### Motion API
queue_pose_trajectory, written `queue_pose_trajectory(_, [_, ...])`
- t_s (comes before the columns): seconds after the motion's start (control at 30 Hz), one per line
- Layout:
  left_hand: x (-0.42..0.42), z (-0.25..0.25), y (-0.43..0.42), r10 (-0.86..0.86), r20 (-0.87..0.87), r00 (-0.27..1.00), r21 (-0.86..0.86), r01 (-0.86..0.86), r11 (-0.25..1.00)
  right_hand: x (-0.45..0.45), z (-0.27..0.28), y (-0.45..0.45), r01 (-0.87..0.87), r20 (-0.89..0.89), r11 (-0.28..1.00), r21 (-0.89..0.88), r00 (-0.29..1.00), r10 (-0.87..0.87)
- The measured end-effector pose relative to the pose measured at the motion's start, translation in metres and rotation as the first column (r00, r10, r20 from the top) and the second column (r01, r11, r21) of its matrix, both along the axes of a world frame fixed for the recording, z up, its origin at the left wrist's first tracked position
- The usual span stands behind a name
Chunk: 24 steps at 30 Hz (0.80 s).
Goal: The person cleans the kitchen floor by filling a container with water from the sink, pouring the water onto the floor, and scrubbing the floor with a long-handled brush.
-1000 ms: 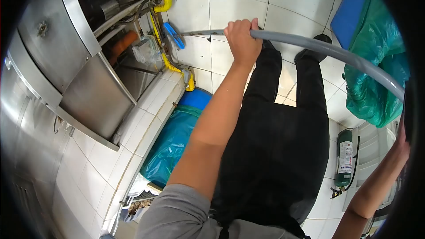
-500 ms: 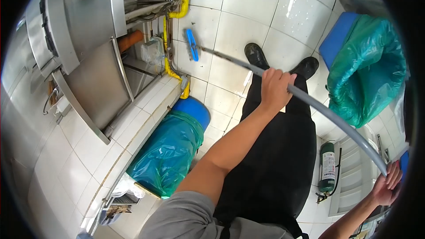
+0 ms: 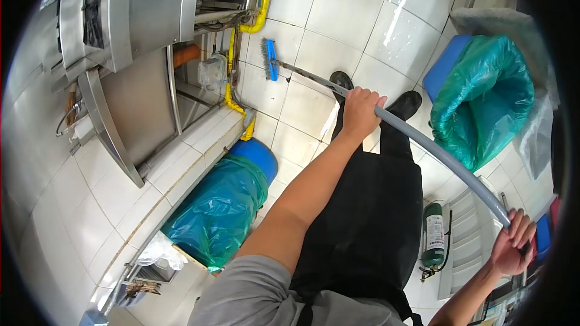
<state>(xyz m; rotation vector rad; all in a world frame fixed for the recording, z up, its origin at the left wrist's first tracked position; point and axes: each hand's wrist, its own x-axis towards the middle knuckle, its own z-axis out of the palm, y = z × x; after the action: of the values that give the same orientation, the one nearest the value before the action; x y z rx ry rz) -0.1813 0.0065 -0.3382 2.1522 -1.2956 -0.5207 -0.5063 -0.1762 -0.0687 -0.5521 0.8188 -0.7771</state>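
A long-handled floor scrub brush slants across the head view, its grey pole (image 3: pixel 444 156) running from upper left to lower right. Its blue head (image 3: pixel 272 60), with grey bristles on the left side, rests on the white tiles near the yellow pipe. My left hand (image 3: pixel 362 112) is wrapped around the middle of the pole, in front of my legs. Near the top end of the pole, at the right edge, my right hand (image 3: pixel 512 242) is closed around it. Two black shoes (image 3: pixel 403 105) stand on the floor beyond my left hand.
A bin with a green liner (image 3: pixel 444 127) stands on the right, and a blue barrel (image 3: pixel 257 160) wrapped in green plastic on the left. A fire extinguisher (image 3: pixel 433 235) is at lower right. Steel kitchen equipment (image 3: pixel 136 93) and a yellow pipe (image 3: pixel 266 0) border the left.
The brush head has turned, so its bristles now show on the left. My right hand has shifted left and slightly up in view with the pole; both hands keep their grip.
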Motion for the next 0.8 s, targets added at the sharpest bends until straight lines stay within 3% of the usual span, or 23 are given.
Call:
queue_pose_trajectory(0.17, [-0.023,0.07,0.022,0.157,0.032,0.987,-0.101,-0.153,0.983,-0.003,0.058,-0.009,-0.166,0.03,0.964,-0.21,0.984,0.176])
queue_pose_trajectory(0.27, [-0.034,0.119,0.07,0.216,0.063,0.974,0.071,-0.22,0.973,0.01,0.079,0.004,-0.194,-0.034,0.949,-0.249,0.981,0.192])
queue_pose_trajectory(0.43, [-0.029,0.143,0.166,0.207,-0.01,0.978,0.262,-0.197,0.945,0.077,0.111,0.056,-0.349,0.148,0.911,-0.219,0.911,0.384])
queue_pose_trajectory(0.5, [-0.021,0.134,0.197,0.177,0.017,0.984,0.265,-0.175,0.948,0.105,0.122,0.089,-0.444,0.201,0.856,-0.267,0.843,0.499])
queue_pose_trajectory(0.57, [-0.01,0.127,0.224,0.149,-0.064,0.987,0.381,-0.114,0.918,0.132,0.144,0.124,-0.541,0.09,0.728,-0.421,0.774,0.627])
queue_pose_trajectory(0.63, [0.003,0.131,0.225,0.148,-0.047,0.988,0.311,-0.126,0.942,0.148,0.167,0.151,-0.493,0.065,0.763,-0.418,0.822,0.566])
queue_pose_trajectory(0.8, [0.043,0.15,0.231,0.143,-0.053,0.988,0.085,-0.138,0.987,0.184,0.231,0.226,-0.428,0.009,0.693,-0.58,0.847,0.531])
